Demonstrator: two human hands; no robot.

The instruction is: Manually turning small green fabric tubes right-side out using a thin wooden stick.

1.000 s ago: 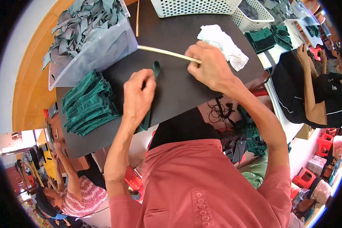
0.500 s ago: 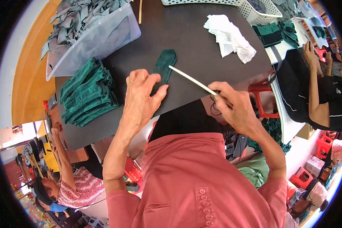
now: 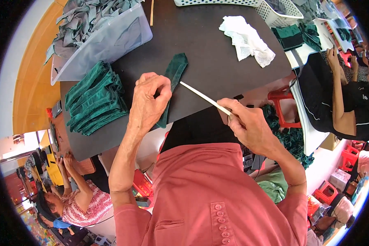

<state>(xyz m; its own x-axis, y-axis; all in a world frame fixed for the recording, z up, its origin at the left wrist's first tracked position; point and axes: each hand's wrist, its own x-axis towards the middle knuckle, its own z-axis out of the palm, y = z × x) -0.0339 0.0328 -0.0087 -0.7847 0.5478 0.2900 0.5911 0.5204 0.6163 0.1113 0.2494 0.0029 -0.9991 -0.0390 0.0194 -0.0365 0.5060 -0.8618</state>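
Note:
A narrow dark green velvet strip (image 3: pixel 176 67) with a pointed far end lies on the dark table in front of me. Its near end reaches the table's front edge. My left hand (image 3: pixel 147 100) is closed over the strip's left side, thumb and forefinger pinching it; the exact grip is partly hidden. In my right hand (image 3: pixel 250 125) is a slim white stick (image 3: pixel 203 95), held between thumb and fingers. The stick slants up and left, its tip just right of the strip. A thick pile of folded green velvet pieces (image 3: pixel 95 100) lies left of my left hand.
A translucent bin (image 3: pixel 110 47) of grey-green cloth stands at the far left of the table (image 3: pixel 192 33). A crumpled white cloth (image 3: pixel 248 41) lies far right, near white perforated baskets (image 3: pixel 279 14). Other people sit at left and right; a red stool (image 3: pixel 283 108) stands beyond the right edge.
My left hand has closed from spread fingers into a pinch at the strip. The strip has shifted, its near end now showing below the hand. My right hand has lowered slightly with the stick.

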